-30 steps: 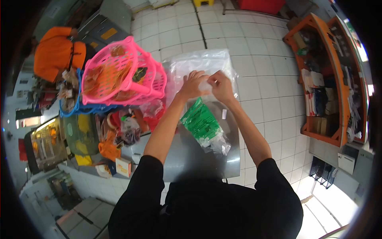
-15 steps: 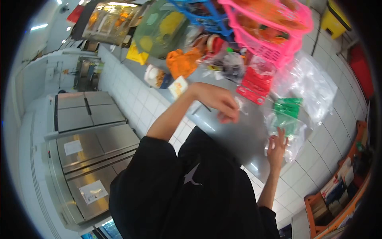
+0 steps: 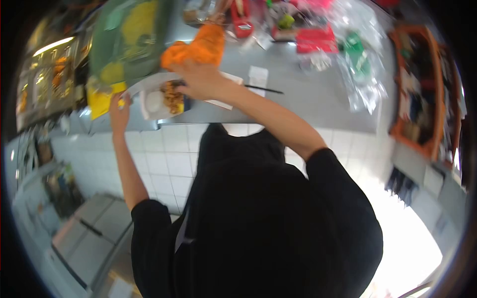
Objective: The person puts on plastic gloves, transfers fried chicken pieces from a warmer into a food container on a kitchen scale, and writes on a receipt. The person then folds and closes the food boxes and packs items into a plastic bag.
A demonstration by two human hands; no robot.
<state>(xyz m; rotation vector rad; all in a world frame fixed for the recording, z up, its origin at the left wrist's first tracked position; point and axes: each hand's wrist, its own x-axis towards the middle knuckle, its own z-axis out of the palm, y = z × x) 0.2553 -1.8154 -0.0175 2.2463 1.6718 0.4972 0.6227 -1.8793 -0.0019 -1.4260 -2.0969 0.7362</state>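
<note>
A small white food box [image 3: 149, 116] sits at the table's near edge, holding brown chunky food [image 3: 172, 98] and a round white item [image 3: 154, 102]. Above it arches a whitish see-through strip [image 3: 145, 82], perhaps a lid or film. My left hand [image 3: 119, 107] pinches the strip's left end, beside a yellow packet [image 3: 99, 102]. Over the box's right side, my right hand [image 3: 198, 82] is curled at the strip's other end; its fingers are blurred. An orange cloth [image 3: 198, 48] lies just beyond it.
A large green-tinted tub [image 3: 126, 42] with yellow contents stands at the back left. Right of my hands are a white slip [image 3: 258, 78] and a dark pen [image 3: 266, 89]. Red packets [image 3: 316, 39] and clear bags with green contents [image 3: 355, 57] lie at the right.
My view has swung toward the left end of the table. My left hand has moved to the strip; my right hand has left the green-filled bag and come to the food box.
</note>
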